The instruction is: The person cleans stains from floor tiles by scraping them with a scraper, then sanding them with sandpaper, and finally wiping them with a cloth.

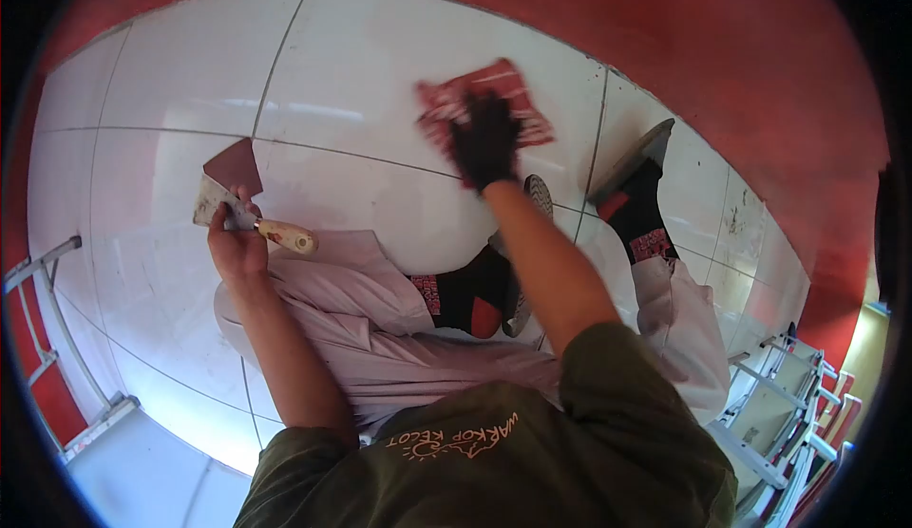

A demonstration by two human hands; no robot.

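My bare left hand [237,241] is closed around a putty knife [289,236] with a pale handle and a wide, stained blade. A brown square that looks like sandpaper [235,165] is held together with the blade, between my fingers. On my right hand [486,139] is a dark glove. It presses a red-and-white patterned cloth [513,86] flat on the white floor tiles [380,72]; both are slightly blurred. The fingertips of the glove are partly lost against the cloth.
A red wall [741,72] borders the tiles at the top and right. My sandalled feet [632,191] rest on the floor close to my right arm. Metal-framed furniture [774,414] stands at lower right, and a metal frame [47,272] at left.
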